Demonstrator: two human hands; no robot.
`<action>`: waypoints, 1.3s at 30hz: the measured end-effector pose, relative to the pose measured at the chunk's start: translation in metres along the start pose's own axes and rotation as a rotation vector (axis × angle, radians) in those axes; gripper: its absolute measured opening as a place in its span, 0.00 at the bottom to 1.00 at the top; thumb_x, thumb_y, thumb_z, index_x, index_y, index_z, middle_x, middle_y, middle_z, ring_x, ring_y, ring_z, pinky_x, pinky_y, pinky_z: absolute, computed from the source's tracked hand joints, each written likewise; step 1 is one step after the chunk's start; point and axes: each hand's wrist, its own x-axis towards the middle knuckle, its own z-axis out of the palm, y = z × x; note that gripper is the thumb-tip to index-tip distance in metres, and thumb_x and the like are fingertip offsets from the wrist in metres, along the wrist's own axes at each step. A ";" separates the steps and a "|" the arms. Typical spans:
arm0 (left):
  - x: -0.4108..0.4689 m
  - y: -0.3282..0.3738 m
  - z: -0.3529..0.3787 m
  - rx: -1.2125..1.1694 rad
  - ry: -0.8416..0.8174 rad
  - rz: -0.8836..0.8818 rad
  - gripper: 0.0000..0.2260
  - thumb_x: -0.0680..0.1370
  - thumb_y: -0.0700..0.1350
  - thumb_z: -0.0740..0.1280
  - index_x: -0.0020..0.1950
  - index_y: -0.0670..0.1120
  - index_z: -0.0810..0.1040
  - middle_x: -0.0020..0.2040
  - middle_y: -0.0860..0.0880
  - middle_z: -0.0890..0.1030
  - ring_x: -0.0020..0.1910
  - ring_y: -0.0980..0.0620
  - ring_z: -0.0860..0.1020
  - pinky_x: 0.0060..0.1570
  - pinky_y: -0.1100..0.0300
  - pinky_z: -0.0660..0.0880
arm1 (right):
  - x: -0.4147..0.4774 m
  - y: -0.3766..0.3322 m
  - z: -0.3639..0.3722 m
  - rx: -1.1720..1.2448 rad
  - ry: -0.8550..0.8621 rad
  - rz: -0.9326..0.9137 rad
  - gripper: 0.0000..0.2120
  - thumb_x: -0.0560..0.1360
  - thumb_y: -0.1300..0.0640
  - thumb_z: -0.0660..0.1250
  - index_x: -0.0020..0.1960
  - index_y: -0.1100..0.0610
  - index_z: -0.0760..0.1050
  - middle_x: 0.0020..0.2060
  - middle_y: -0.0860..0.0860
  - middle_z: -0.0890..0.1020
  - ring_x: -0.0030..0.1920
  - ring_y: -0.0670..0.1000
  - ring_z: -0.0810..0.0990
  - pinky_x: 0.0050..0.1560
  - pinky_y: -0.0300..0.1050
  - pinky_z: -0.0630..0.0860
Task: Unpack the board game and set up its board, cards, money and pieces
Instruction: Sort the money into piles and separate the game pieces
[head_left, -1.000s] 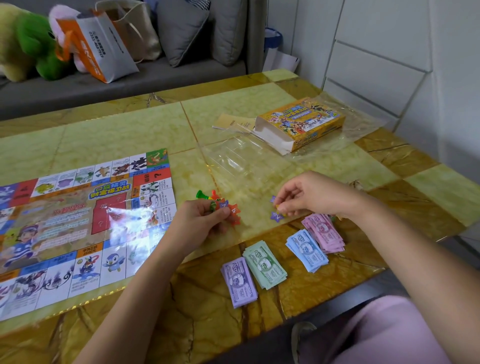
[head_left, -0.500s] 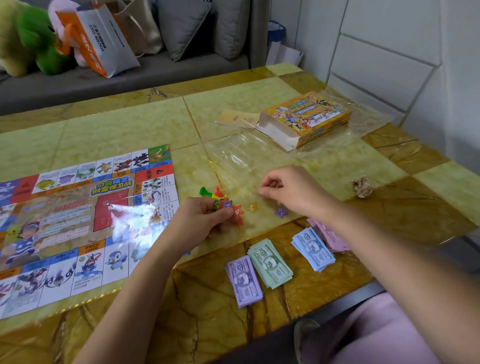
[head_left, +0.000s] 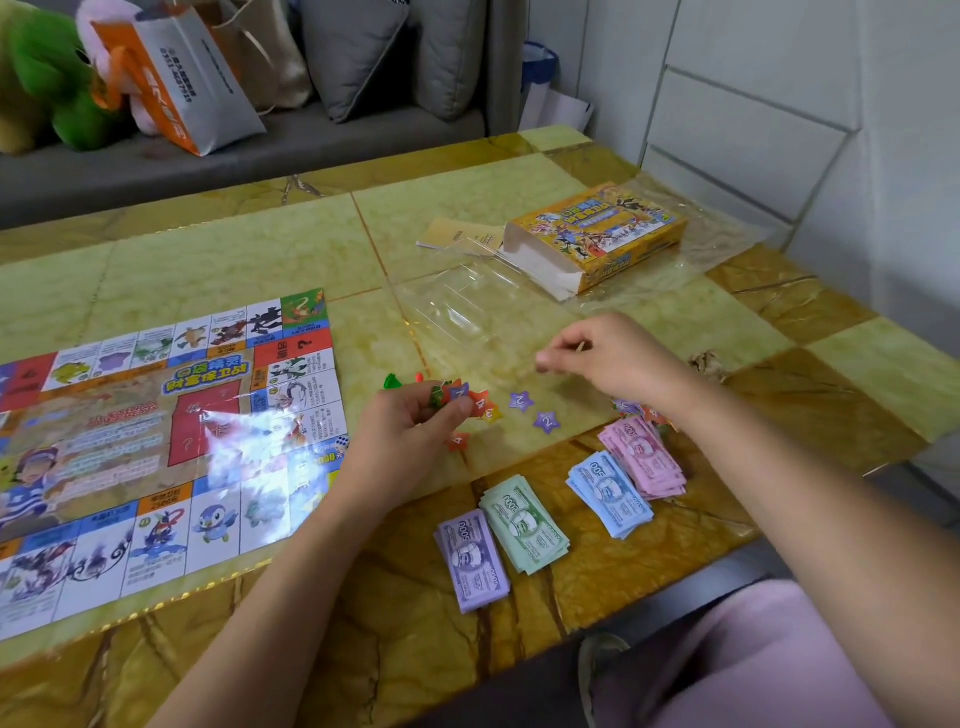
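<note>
Glossy paper game board (head_left: 156, 441) lies flat at the left of a green-and-amber marble table (head_left: 234, 249), long axis left to right, title upside down to the wearer. Left hand (head_left: 410, 436) clutches coloured star-shaped tokens (head_left: 470, 400) near its right edge. Right hand (head_left: 623, 364) hovers nearby, fingertips pinched together; whether they hold anything is unclear.
</note>
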 end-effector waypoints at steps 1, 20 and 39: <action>-0.001 0.001 -0.001 -0.017 0.019 -0.012 0.07 0.78 0.44 0.67 0.46 0.44 0.84 0.21 0.58 0.74 0.21 0.65 0.70 0.24 0.74 0.65 | 0.000 0.003 -0.009 0.009 0.033 0.006 0.07 0.74 0.52 0.70 0.44 0.55 0.84 0.41 0.51 0.85 0.38 0.46 0.78 0.38 0.38 0.70; 0.022 0.013 0.000 -0.162 -0.140 -0.126 0.07 0.77 0.42 0.67 0.45 0.40 0.83 0.40 0.46 0.86 0.25 0.56 0.67 0.25 0.67 0.66 | -0.034 0.039 -0.055 -0.304 -0.247 0.065 0.17 0.64 0.64 0.78 0.47 0.50 0.77 0.43 0.46 0.78 0.30 0.36 0.72 0.32 0.36 0.66; 0.012 0.019 0.026 -0.415 -0.225 -0.174 0.04 0.74 0.39 0.69 0.43 0.39 0.82 0.38 0.44 0.85 0.29 0.56 0.79 0.30 0.67 0.74 | -0.035 -0.024 -0.011 0.543 -0.177 -0.023 0.08 0.64 0.56 0.75 0.40 0.58 0.82 0.31 0.52 0.82 0.29 0.46 0.78 0.33 0.37 0.75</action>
